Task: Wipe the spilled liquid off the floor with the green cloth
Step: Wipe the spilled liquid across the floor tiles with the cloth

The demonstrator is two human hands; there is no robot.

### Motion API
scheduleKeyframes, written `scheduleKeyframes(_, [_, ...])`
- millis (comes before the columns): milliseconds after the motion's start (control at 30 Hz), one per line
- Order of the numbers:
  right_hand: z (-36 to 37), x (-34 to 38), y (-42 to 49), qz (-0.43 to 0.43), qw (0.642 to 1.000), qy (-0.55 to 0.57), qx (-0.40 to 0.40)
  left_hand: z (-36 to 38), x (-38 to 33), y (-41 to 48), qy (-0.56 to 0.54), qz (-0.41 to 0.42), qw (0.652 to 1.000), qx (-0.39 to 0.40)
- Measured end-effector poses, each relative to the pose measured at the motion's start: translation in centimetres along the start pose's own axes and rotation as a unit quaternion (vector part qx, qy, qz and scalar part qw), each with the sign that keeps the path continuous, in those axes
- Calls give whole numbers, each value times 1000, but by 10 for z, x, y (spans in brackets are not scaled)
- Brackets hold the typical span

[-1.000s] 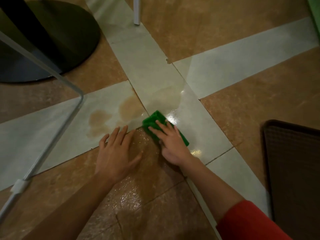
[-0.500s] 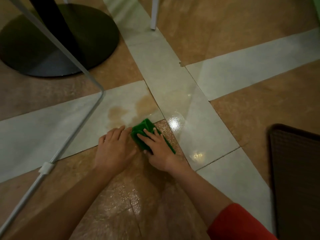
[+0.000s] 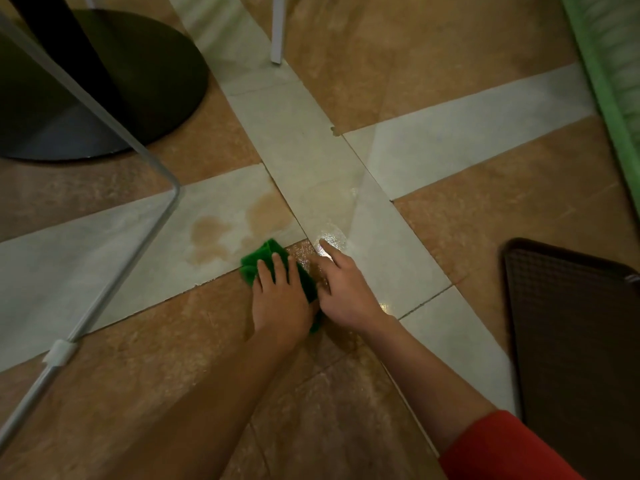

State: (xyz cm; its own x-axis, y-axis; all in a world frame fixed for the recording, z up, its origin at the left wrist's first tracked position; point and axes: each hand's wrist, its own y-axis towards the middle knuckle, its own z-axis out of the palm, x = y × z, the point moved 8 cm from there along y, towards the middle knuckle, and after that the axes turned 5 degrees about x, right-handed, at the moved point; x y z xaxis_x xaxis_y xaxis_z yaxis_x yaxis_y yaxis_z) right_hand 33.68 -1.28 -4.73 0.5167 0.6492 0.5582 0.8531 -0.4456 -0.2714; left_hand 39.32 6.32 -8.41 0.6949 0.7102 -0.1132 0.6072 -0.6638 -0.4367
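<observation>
The green cloth (image 3: pixel 257 262) lies crumpled on the tiled floor where a pale strip meets a brown tile. My left hand (image 3: pixel 278 299) presses flat on the cloth, fingers spread over it. My right hand (image 3: pixel 348 289) rests just right of the cloth, its index finger stretched out onto a wet, shiny patch (image 3: pixel 334 237). The palm's edge touches the cloth's right side. A brown puddle (image 3: pixel 209 237) sits on the pale tile just left of and beyond the cloth, and a second brown patch (image 3: pixel 268 213) lies further back.
A thin white metal frame (image 3: pixel 166 216) bends across the floor on the left. Behind it stands a black round table base (image 3: pixel 145 84). A white leg (image 3: pixel 277 32) stands at the top, a dark brown mat (image 3: pixel 571 341) on the right, and a green object (image 3: pixel 609 81) at the far right.
The cloth slid left toward the puddle. My right hand came off it and my left hand moved onto it.
</observation>
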Motion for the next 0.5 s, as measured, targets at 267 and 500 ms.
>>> scheduleKeyframes(267, [10, 7, -3, -6, 999, -39, 15, 6, 41, -12, 5, 16, 1000, -26])
scheduleKeyframes(500, [15, 20, 1, -32, 998, -44, 15, -6, 131, -31, -70, -98, 991, -49])
